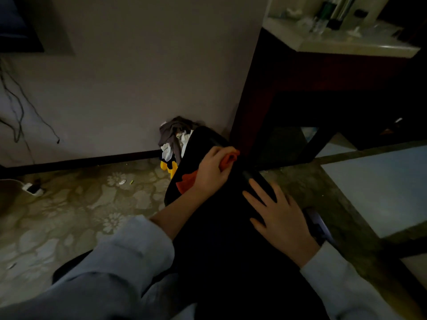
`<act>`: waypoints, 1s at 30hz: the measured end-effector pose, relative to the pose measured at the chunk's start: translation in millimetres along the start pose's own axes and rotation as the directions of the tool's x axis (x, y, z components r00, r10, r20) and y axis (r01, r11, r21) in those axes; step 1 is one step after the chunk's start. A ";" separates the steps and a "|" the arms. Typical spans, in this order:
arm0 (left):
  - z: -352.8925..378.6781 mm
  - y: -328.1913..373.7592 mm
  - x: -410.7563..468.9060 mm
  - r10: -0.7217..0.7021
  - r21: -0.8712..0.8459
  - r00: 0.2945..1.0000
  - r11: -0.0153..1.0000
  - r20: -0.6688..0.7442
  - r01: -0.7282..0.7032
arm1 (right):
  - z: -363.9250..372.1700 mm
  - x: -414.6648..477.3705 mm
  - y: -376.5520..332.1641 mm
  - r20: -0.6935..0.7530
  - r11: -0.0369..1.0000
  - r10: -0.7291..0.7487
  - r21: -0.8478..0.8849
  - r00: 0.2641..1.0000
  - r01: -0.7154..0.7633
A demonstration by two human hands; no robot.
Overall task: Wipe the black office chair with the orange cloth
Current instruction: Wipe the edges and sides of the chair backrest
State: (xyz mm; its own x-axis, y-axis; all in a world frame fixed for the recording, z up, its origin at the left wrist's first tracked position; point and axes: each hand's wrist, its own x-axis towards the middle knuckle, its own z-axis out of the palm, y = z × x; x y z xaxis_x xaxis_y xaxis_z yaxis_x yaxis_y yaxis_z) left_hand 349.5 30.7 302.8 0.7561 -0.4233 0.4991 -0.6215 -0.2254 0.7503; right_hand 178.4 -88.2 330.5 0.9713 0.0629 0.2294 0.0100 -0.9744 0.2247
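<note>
Gripping orange cloth on black office chair — left hand.

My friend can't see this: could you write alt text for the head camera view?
A person's left hand grips an orange cloth against a black office chair, while the right hand rests flat on it. The picture is dim.

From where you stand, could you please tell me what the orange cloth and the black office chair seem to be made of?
Orange cloth: soft matte textile; it bunches into folds where the left hand grips it. Black office chair: smooth covering, perhaps leatherette or tight fabric, with a faint sheen on its edge; too dim to be sure.
</note>
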 end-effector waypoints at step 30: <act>-23.6 11.8 -168.6 -0.546 0.183 0.831 0.832 0.104 0.524 | 21.3 -68.0 -108.9 0.468 0.937 0.002 -0.309 0.884 0.161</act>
State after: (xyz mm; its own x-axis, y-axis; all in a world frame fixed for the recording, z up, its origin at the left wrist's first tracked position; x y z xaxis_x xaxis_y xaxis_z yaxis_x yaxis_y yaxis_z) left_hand 219.6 120.2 237.7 0.9465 -0.3202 -0.0399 -0.1589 -0.5702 0.8060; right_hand 116.3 9.1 270.3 0.9697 -0.0472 -0.2396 0.0927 -0.8366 0.5400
